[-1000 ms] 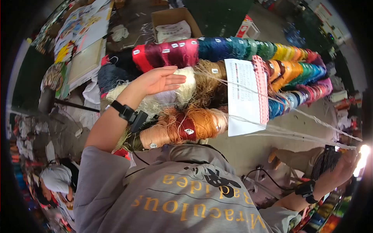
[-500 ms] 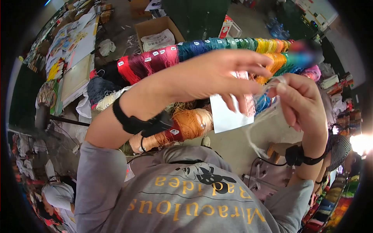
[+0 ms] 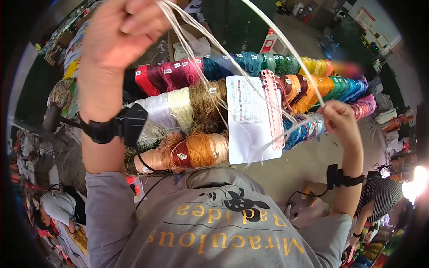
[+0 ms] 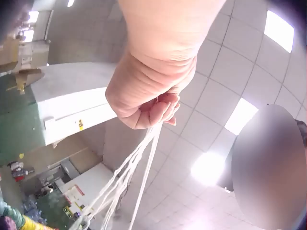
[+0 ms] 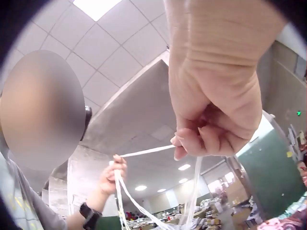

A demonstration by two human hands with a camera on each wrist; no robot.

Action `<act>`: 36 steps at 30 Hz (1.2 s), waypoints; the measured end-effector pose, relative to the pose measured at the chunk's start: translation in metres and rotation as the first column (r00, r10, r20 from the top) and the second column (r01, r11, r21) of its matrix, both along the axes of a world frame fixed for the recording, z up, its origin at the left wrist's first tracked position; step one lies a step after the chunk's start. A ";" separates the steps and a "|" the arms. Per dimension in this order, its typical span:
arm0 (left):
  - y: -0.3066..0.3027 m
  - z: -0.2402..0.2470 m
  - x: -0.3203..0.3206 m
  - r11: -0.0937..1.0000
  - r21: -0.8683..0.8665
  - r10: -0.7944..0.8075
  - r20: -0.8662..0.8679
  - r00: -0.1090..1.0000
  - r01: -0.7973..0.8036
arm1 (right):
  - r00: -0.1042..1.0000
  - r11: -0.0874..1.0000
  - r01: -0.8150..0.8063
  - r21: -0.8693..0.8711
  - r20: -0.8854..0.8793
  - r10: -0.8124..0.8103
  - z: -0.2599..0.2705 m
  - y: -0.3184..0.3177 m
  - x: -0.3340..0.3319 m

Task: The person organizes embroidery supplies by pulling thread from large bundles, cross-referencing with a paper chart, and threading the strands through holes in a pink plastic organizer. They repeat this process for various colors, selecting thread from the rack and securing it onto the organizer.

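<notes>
White strands (image 4: 152,134) clamped in the curled left hand (image 3: 120,38) and right hand (image 3: 342,119), the hands well apart

Ceiling lights (image 4: 241,116) burn out white in both wrist views; the head view curves toward black edges, glare at right, left hand (image 3: 117,38) blurred.

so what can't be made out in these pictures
Print on the sheet: head view, too small to read.
Top of the left hand: head view, cut off by the top edge.
Yarn inside the right hand: right wrist view, covered by the hand itself.
Yarn lower down: left wrist view, cut off by the bottom edge.
Far end of the back spools: head view, blurred.
</notes>
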State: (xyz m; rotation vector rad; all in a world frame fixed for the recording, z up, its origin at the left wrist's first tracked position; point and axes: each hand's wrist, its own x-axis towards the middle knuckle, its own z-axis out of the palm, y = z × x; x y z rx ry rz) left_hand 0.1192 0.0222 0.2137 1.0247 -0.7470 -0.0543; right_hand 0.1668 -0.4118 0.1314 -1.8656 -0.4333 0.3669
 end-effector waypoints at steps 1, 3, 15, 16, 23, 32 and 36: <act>0.005 0.012 -0.003 1.000 -0.016 -0.011 0.033 0.999 0.011 | 0.999 0.998 0.030 -0.047 -0.039 -0.032 -0.017 -0.005 0.006; -0.001 0.027 -0.013 0.993 -0.044 0.113 0.027 0.993 -0.112 | 0.994 0.998 -0.007 -0.062 -0.111 0.000 -0.056 -0.012 0.020; -0.035 0.067 0.034 0.868 0.407 -0.352 0.100 0.930 0.285 | 0.984 0.937 -0.124 -0.326 0.082 0.159 -0.112 -0.005 0.062; -0.057 0.053 0.029 0.845 0.532 -0.132 0.111 0.985 0.053 | 0.974 0.971 -0.059 -0.232 0.200 0.106 -0.099 -0.002 0.066; -0.172 -0.012 0.036 0.276 0.949 0.111 0.127 0.986 -0.153 | 0.913 0.813 -0.389 0.433 0.064 0.403 0.011 0.054 0.027; -0.178 -0.032 0.047 0.610 0.792 0.199 -0.162 0.966 0.007 | 0.944 0.930 -0.311 0.196 0.182 0.277 0.008 0.040 0.030; -0.183 -0.069 0.051 0.762 0.488 -0.113 -0.546 0.830 0.425 | 0.897 0.762 -0.374 0.529 0.415 0.152 0.008 0.021 0.055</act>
